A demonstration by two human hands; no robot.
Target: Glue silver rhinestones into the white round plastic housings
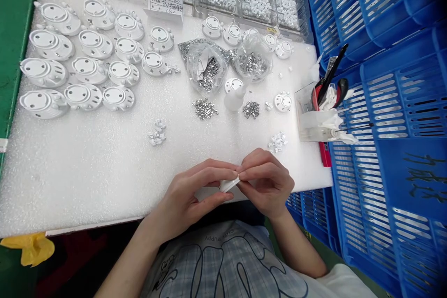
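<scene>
My left hand (195, 193) and my right hand (267, 181) meet at the near edge of a white foam sheet (87, 167). Together they pinch a small white plastic part (229, 183) between their fingertips; most of it is hidden by my fingers. On the foam beyond lie two little heaps of white clips (157, 133), (278, 142), two piles of tiny metal pieces (205, 108), (251, 109) and a white bottle-shaped piece (234, 98).
Rows of round white housings (84, 70) fill the far left of the foam. Two clear bags of metal pieces (206, 67), (253, 58) sit at the back middle. A clear holder with tools (321, 111) stands at the right edge. Blue crates (394, 102) stack on the right.
</scene>
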